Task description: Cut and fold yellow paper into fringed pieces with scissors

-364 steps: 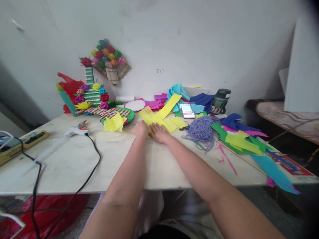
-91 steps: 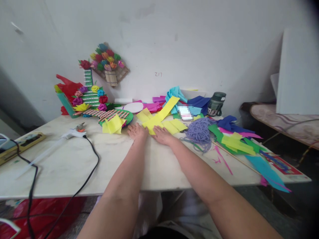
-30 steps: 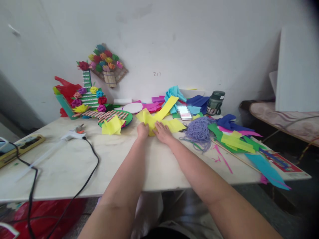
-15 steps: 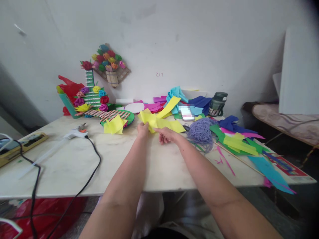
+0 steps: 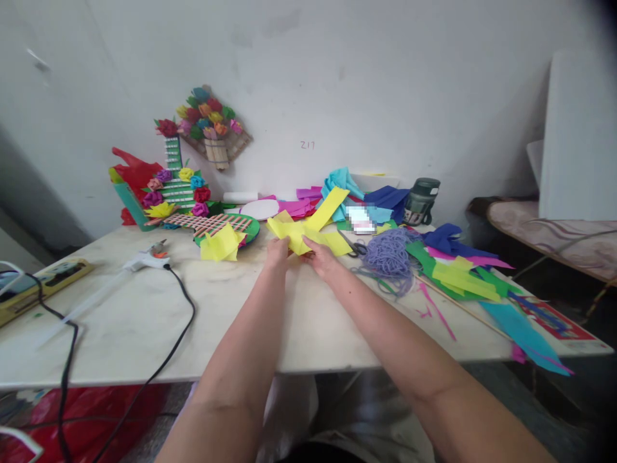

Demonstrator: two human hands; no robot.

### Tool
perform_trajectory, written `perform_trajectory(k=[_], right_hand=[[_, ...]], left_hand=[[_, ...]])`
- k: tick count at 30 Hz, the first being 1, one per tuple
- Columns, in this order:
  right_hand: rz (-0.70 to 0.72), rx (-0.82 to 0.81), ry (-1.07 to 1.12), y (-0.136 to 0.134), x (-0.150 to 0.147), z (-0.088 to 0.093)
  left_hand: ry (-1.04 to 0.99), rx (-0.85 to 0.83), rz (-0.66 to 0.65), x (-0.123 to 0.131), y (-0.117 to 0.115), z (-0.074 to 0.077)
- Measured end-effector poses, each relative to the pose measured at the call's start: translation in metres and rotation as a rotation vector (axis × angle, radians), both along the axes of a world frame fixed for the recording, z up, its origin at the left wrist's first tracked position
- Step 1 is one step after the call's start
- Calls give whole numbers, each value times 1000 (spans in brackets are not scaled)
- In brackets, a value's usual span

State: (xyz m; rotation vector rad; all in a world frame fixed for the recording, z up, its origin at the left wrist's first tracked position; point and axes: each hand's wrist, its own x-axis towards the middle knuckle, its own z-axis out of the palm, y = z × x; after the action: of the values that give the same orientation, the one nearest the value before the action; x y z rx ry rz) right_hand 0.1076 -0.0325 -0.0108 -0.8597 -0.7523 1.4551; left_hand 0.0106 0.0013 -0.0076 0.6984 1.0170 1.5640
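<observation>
Between my hands is a sheet of yellow crepe paper (image 5: 296,233), lifted a little off the table and creased. My left hand (image 5: 278,249) pinches its near left edge. With thumb on top and fingers beneath, my right hand (image 5: 315,254) grips the near edge farther right. Another yellow paper piece (image 5: 222,243) lies to the left, against a green craft guitar (image 5: 248,226) with pinkish-brown strips. Just right of the held paper, scissors (image 5: 357,248) lie beside a tangle of purple yarn (image 5: 389,253).
On the left are a white glue gun (image 5: 147,258) with a black cord and a yellow power strip (image 5: 48,283). A dark bottle (image 5: 421,201) stands at the back right. Coloured paper (image 5: 457,273) and a thin stick (image 5: 463,307) lie on the right. The table's front edge (image 5: 332,368) is near me.
My right hand has gone from pointing with a finger beside the paper to gripping its edge. The paper has shifted slightly, and the scissors show more.
</observation>
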Motion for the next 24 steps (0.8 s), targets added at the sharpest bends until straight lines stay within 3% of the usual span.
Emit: perform_trajectory(k=[5,13,24], right_hand=[[-111,-42,105,4,2,0],[-295,-46,78,5,-4,3],[-401,-97,120,11,-1,2]], left_hand=[[56,-8,-45,4,-4,2],[44,54,-73,12,-8,2],[-91,63,-98,19,-11,1]])
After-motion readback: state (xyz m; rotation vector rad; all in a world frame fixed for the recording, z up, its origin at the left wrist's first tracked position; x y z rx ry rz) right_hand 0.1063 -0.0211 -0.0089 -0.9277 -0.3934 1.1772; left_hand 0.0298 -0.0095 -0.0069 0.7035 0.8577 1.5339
